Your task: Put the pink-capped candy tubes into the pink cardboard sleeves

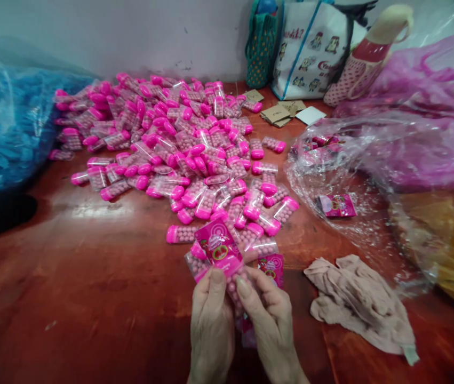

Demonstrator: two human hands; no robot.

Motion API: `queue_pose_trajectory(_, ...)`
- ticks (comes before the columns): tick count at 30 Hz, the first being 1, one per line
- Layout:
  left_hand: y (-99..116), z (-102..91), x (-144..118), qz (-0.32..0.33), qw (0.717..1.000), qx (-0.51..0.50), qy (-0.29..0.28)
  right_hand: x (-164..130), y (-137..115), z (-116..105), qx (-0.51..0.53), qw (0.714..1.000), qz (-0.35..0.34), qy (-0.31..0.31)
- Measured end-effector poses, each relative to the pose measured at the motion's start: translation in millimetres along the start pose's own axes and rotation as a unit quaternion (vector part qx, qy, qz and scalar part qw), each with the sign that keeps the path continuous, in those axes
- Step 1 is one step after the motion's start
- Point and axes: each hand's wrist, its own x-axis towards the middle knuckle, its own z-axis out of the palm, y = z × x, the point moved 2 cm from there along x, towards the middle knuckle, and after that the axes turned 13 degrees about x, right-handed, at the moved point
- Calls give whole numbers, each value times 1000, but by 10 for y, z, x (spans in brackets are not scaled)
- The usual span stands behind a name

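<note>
While both hands pinch it, the little candy box [206, 261] gets a pink sticker [218, 248] on its front. The left hand [210, 325] and right hand [269, 325] are closed on it (thumbs on top). Behind the box, a big pile of plain boxes [170, 144] waits on the table [90, 298]. Right of the box lies a rag [363, 304].
</note>
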Motion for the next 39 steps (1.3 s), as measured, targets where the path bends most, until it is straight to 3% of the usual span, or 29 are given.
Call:
queue_pose_trajectory(3, 25, -22, 32, -15, 1000, -10, -19, 58, -28, 64, 111, 993, 44, -20)
queue_pose_trajectory(6, 5, -52, 56, 0, 1000, 7, -28, 70, -15, 85, 123, 991, 46, -26)
queue_pose_trajectory(13, -133, -93, -14, 28, 996, 81, -7, -24, 108, -67, -85, 995, -31, 45)
queue_pose_trajectory(17, -53, -78, 37, 6, 1000, 7, -22, 7, 74, -47, -139, 989, -43, 7)
queue_pose_trajectory(20, 24, -66, 85, 10, 1000, 10, -6, 26, 56, -13, -140, 989, -43, -17)
queue_pose_trajectory(23, 3, -60, 78, -3, 999, 37, 12, -3, 93, -42, -167, 984, -60, 1)
queue_pose_trajectory(28, -169, -144, -48, -58, 986, 91, 124, -77, 134, -67, -189, 975, -115, 17)
queue_pose_trajectory(30, -212, -168, -86, -70, 983, 99, 137, -80, 106, -33, -177, 975, -135, 19)
queue_pose_trajectory(33, -228, -177, -79, -70, 987, 100, 105, -53, 24, -7, -167, 975, -144, 12)
queue_pose_trajectory(37, -140, -192, -13, 6, 987, 131, 90, 12, -190, -85, -234, 946, -224, -19)
queue_pose_trajectory(39, -76, -150, -5, 48, 984, 171, 28, 54, -305, -140, -256, 934, -249, -1)
